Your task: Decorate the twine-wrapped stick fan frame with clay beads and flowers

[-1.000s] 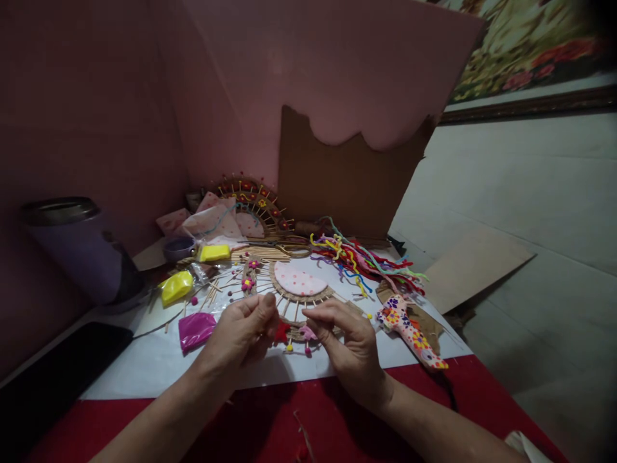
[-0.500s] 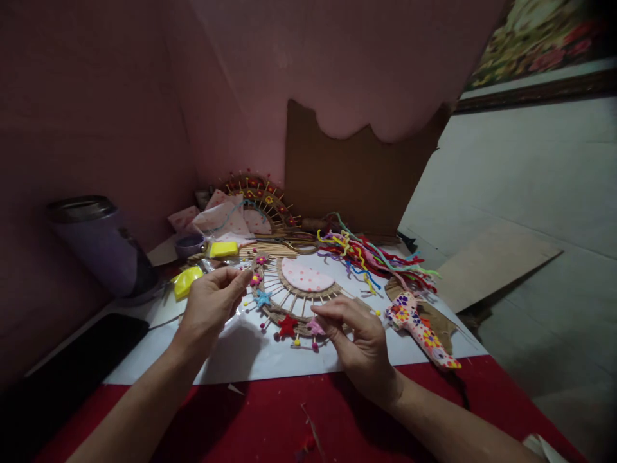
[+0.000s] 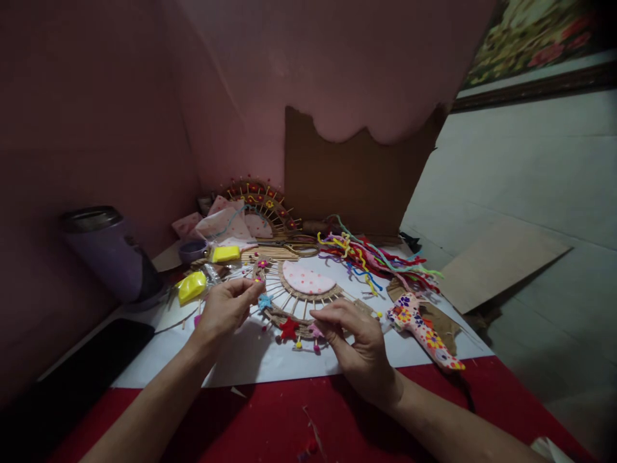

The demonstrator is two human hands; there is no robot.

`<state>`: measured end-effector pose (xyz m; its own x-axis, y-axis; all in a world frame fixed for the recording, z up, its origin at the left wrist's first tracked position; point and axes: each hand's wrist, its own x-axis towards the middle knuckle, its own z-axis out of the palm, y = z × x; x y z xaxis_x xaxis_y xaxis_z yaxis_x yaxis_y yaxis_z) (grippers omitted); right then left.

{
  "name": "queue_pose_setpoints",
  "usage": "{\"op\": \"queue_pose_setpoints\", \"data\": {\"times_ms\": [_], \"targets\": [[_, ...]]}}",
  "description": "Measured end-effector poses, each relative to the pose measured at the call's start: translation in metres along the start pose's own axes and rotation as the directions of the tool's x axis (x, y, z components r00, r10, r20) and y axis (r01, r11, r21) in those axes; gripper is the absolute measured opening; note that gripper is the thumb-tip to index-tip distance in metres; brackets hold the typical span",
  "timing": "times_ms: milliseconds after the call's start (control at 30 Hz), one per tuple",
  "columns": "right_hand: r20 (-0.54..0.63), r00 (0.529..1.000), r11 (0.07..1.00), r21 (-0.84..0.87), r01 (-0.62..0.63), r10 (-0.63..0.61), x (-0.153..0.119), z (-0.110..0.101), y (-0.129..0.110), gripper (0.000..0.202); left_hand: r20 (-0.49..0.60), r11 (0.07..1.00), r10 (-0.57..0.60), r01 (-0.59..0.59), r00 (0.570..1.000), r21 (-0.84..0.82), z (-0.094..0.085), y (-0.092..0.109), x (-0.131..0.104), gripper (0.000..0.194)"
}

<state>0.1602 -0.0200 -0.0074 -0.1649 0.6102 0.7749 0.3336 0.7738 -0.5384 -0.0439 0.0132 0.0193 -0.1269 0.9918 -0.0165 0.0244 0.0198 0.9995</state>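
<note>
A half-round fan-shaped craft of cardboard and thin sticks lies before me, with a polka-dot pink cloth centre (image 3: 308, 278). Along its twine-covered rim sit a magenta flower (image 3: 263, 263), a blue star (image 3: 265, 301), a red star (image 3: 288, 328) and a pink star (image 3: 315, 330). My left hand (image 3: 229, 307) is closed in a pinch at the rim's left side, its fingertips partly over a second small flower (image 3: 259, 280). My right hand (image 3: 357, 344) has its thumb and forefinger drawn together beside the pink star. Whatever either pinch holds is too small to make out.
Colourful pipe cleaners (image 3: 371, 257) and a patterned hot glue gun (image 3: 424, 328) lie to the right. Scissors (image 3: 294, 247), yellow packets (image 3: 191, 287), a second fan craft (image 3: 270, 202) and cardboard (image 3: 351, 180) are behind. A purple tumbler (image 3: 108, 257) and black phone-like slab (image 3: 106, 354) stand left.
My left hand has shifted slightly right and down, and its fingertips now overlap the small flower on the rim. My right hand stays almost where it was. The view has tilted a little.
</note>
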Motion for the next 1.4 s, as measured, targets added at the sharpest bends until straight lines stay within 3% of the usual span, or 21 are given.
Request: {"op": "queue_pose_setpoints", "data": {"times_ms": [233, 333, 667, 867, 967, 1100, 1400], "targets": [[0.014, 1.0, 1.0, -0.009, -0.007, 0.007, -0.001, 0.0, 0.001, 0.014, 0.02, 0.999, -0.027, 0.028, 0.999, -0.039, -0.004, -0.006, 0.005, 0.037], [0.021, 1.0, 1.0, -0.01, -0.019, 0.019, -0.003, 0.001, 0.003, 0.014, -0.018, 1.0, -0.021, 0.021, 1.0, -0.003, -0.006, -0.008, 0.008, 0.031], [0.043, 0.999, 1.0, -0.005, -0.023, 0.024, -0.004, 0.0, 0.002, 0.015, -0.082, 0.963, 0.207, -0.188, 0.975, 0.195, -0.005, -0.014, 0.012, 0.017], [0.059, 0.998, 0.999, 0.023, -0.032, 0.03, -0.005, 0.0, 0.003, 0.017, 0.011, 0.828, 0.373, -0.339, 0.928, 0.447, -0.01, -0.025, 0.017, 0.002], [0.061, 0.998, 0.999, 0.024, -0.024, 0.023, -0.005, 0.0, 0.004, 0.018, 0.075, 0.744, 0.442, -0.412, 0.894, 0.526, -0.012, -0.028, 0.018, 0.007], [0.05, 0.999, 1.0, 0.015, -0.016, 0.015, -0.004, 0.0, 0.004, 0.019, 0.115, 0.706, 0.442, -0.424, 0.89, 0.567, -0.012, -0.034, 0.019, 0.014], [0.073, 0.997, 0.998, 0.059, -0.031, 0.026, -0.008, 0.0, 0.006, 0.023, 0.107, 0.736, 0.402, -0.391, 0.909, 0.553, -0.012, -0.04, 0.023, 0.017]]}}
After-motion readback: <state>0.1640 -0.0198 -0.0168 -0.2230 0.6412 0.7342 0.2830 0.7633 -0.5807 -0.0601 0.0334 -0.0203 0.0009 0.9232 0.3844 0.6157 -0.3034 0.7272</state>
